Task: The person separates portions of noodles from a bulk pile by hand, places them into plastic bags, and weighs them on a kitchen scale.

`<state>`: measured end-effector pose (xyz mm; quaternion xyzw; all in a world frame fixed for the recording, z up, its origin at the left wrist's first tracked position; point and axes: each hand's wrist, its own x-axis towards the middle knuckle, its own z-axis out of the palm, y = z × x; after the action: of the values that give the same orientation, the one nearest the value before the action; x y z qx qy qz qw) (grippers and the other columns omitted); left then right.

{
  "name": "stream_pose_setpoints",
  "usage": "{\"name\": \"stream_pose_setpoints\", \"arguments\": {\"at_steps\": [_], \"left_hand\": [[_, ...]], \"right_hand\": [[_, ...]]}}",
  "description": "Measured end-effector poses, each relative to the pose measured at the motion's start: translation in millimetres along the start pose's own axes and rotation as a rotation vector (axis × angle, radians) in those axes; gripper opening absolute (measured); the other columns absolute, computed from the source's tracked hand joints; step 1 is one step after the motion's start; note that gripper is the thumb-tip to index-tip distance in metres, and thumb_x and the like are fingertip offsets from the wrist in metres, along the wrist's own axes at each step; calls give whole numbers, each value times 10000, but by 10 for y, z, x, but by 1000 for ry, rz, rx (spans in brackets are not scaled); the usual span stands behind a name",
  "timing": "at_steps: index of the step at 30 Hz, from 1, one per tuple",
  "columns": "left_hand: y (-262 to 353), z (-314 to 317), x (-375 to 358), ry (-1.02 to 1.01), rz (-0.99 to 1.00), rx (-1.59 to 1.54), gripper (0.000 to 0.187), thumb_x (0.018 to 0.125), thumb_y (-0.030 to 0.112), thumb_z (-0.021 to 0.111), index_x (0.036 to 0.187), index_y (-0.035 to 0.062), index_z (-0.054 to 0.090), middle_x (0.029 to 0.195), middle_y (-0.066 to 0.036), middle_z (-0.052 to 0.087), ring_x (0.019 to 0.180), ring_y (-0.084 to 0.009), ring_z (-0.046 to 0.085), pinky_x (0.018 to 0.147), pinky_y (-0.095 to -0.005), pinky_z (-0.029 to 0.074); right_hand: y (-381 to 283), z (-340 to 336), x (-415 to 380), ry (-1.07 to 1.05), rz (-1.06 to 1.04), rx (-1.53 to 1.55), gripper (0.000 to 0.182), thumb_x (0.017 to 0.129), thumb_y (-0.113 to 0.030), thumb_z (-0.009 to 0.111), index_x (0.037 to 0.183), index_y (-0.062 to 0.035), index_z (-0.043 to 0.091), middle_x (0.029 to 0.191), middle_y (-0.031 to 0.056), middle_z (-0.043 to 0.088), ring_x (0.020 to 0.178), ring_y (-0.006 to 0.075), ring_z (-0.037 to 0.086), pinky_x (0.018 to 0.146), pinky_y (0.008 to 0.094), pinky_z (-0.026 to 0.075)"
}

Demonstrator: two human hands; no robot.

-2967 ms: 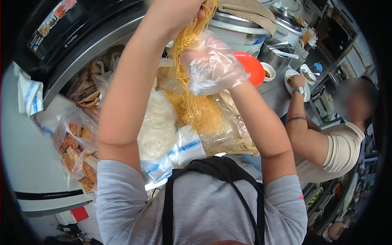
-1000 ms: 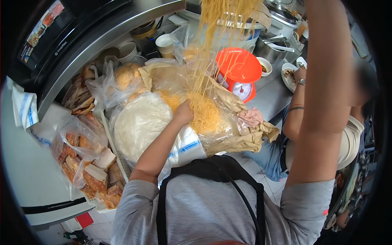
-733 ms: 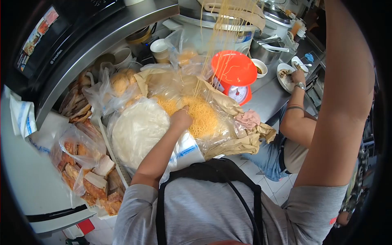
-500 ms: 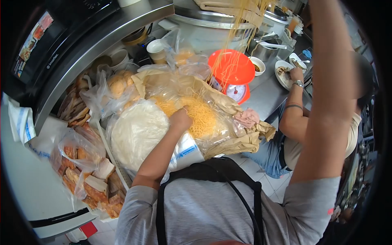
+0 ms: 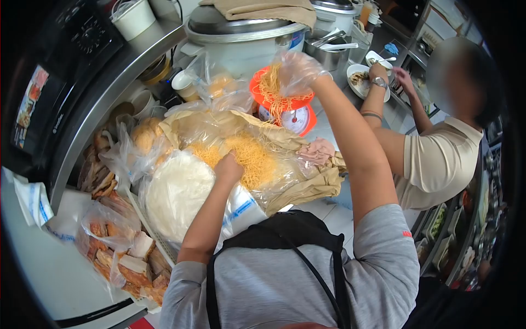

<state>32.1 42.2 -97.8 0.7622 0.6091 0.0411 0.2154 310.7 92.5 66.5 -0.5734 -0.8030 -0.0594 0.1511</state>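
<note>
Yellow noodles (image 5: 255, 162) lie in a large paper-and-plastic lined bag at the centre. My left hand (image 5: 229, 168) rests at their near left edge, fingers curled into the strands. A stack of round white plastic sheets (image 5: 181, 189) is beside that forearm. My right hand (image 5: 300, 72), in a clear plastic glove, is closed round a bundle of noodles over the orange scale pan (image 5: 256, 90). Strands hang past the pan's front edge, before the dial (image 5: 296, 119).
A co-worker (image 5: 438, 153) stands at the right, one hand over a white bowl (image 5: 359, 82). Bagged roast meat (image 5: 134, 263) is at lower left. A large lidded pot (image 5: 241, 46) stands behind the scale; a pink cloth (image 5: 316, 152) lies right of the noodles.
My right hand has come down from high above to the scale pan with its noodles. My left hand stays at the noodle pile. The co-worker's upper body and second hand now show more.
</note>
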Motion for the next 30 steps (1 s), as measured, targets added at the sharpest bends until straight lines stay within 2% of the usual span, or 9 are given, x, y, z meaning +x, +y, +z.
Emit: {"name": "stream_pose_setpoints", "arguments": {"at_steps": [2,8,9,12,15,17,22,25,30], "left_hand": [[2,0,1,-10,3,-6,521,661,110,509,1174,62,431,1053,-176,526,982,-276,506,834,-334,389],[100,-201,-65,-59,72,39,557,655,171,563,1173,26,418,1043,-190,523,992,-297,492,854,-342,378],[170,-298,-101,-64,93,109,569,652,185,578,1171,18,416,1040,-191,522,992,-308,489,854,-348,378],[204,-484,-17,-44,305,-108,541,670,173,601,1152,7,418,1045,-144,511,913,-267,521,796,-321,408],[543,-559,23,-59,372,-772,470,705,128,592,1122,11,411,992,-83,500,813,-163,513,727,-254,411],[889,-594,-8,-5,348,-984,427,721,101,575,1101,15,402,937,-60,492,750,-102,483,661,-213,401],[1307,-364,143,-107,270,-1263,404,743,165,559,1092,52,393,828,-11,525,668,-80,500,513,-198,363],[1352,-176,244,-267,256,-1308,342,762,187,553,1050,72,408,792,6,523,633,-74,497,487,-200,354],[1338,-214,217,-634,86,-1348,111,776,145,526,864,99,478,675,15,510,527,-51,478,404,-161,330]], "right_hand": [[-231,-79,-107,-139,1,-245,307,529,-285,611,738,-62,642,925,134,552,891,225,536,731,302,451],[-110,59,-73,-452,-75,-186,343,498,-299,645,734,-50,636,884,146,557,874,225,539,714,311,458],[-72,112,-41,-362,61,-7,340,501,-284,644,745,-48,633,860,141,559,860,225,541,708,310,460],[-77,96,-24,-108,204,203,332,514,-240,637,779,-41,622,800,128,565,820,224,546,694,307,463],[-198,-251,-111,-36,-86,-213,345,537,-205,623,836,-35,599,790,121,563,790,232,547,694,307,464],[-333,-515,-143,-161,-180,-459,392,553,-189,613,907,-27,574,814,125,557,785,247,547,701,310,462],[-227,-626,-472,453,-24,-26,365,596,-266,588,907,-75,584,944,109,557,904,238,528,797,288,424],[-143,-578,-774,665,86,627,526,622,-183,632,1100,-57,452,992,102,534,890,171,520,794,280,410],[-81,-142,-1248,773,128,1432,510,687,-104,619,1142,-26,404,949,64,522,833,119,502,742,239,404]]}}
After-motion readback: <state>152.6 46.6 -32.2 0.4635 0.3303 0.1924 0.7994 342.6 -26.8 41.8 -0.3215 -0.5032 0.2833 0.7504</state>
